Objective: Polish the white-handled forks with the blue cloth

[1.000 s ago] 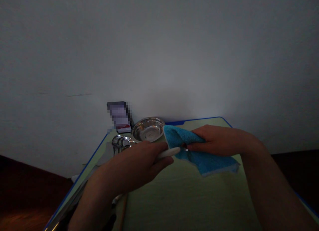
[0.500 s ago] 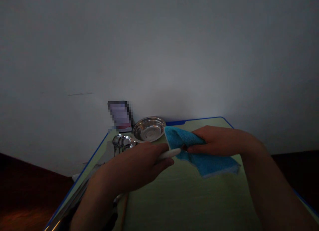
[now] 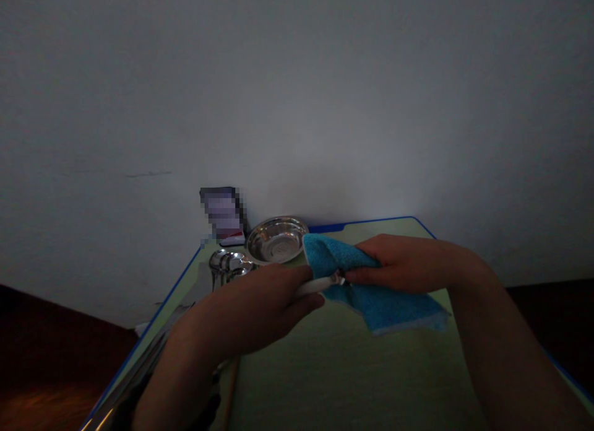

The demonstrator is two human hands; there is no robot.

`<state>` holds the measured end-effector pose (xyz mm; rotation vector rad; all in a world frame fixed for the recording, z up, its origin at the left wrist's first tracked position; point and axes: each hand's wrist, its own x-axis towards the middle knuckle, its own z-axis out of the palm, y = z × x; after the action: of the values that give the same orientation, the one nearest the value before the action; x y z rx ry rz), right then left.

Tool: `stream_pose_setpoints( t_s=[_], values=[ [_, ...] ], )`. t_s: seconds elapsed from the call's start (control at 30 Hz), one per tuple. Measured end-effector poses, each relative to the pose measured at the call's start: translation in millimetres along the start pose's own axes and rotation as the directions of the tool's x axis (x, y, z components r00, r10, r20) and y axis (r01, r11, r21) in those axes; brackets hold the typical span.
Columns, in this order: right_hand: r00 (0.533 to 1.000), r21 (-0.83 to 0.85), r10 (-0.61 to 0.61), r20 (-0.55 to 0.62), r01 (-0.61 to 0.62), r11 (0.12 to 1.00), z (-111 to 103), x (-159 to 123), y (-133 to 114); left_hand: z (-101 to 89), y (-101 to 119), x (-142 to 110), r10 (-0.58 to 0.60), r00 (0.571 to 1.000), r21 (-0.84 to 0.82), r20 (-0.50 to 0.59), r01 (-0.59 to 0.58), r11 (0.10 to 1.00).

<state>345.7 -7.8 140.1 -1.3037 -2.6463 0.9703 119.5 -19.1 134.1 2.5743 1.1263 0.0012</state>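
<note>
My left hand (image 3: 253,307) is closed around the white handle (image 3: 316,287) of a utensil that points right. A small shiny metal part shows past the handle's end, but the rest is covered, so its kind cannot be made out. Fingers of my right hand (image 3: 403,265) pinch a blue terry cloth (image 3: 394,310) around that covered end. One corner of the cloth sticks up to the left, and the other side hangs down over the table. Both hands are above the green tabletop (image 3: 334,381), close together.
A shallow steel bowl (image 3: 278,239) sits at the table's back edge by the wall. Several shiny metal ladles or spoons (image 3: 232,262) lie left of it. Behind them leans a blurred-out, screen-like panel (image 3: 223,213). A thin brown stick (image 3: 231,391) lies near my left forearm.
The cloth and my right fingers have shifted slightly left and down along the utensil. More of the metal part beside the white handle shows now. My left hand has hardly moved.
</note>
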Motion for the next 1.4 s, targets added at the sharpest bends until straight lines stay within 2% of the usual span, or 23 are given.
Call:
stream_pose_setpoints(
  t_s=[0.7, 1.13, 1.4],
  values=[
    [0.999, 0.010, 0.051, -0.003, -0.051, 0.999, -0.1, -1.0, 1.0, -1.3, 3.1, 2.0, 0.031, 1.000, -0.040, 0.000, -0.031, 0.999],
    [0.999, 0.002, 0.038, 0.014, -0.038, 0.999, -0.9, -0.3, 0.6, -1.2, 3.3, 0.9, 0.002, 1.000, -0.015, 0.011, -0.001, 1.000],
    [0.998, -0.055, 0.046, -0.048, -0.049, 0.997, 1.1, 2.0, -3.8, -1.9, 5.1, 0.6, -0.008, 1.000, 0.018, -0.014, 0.008, 1.000]
  ],
)
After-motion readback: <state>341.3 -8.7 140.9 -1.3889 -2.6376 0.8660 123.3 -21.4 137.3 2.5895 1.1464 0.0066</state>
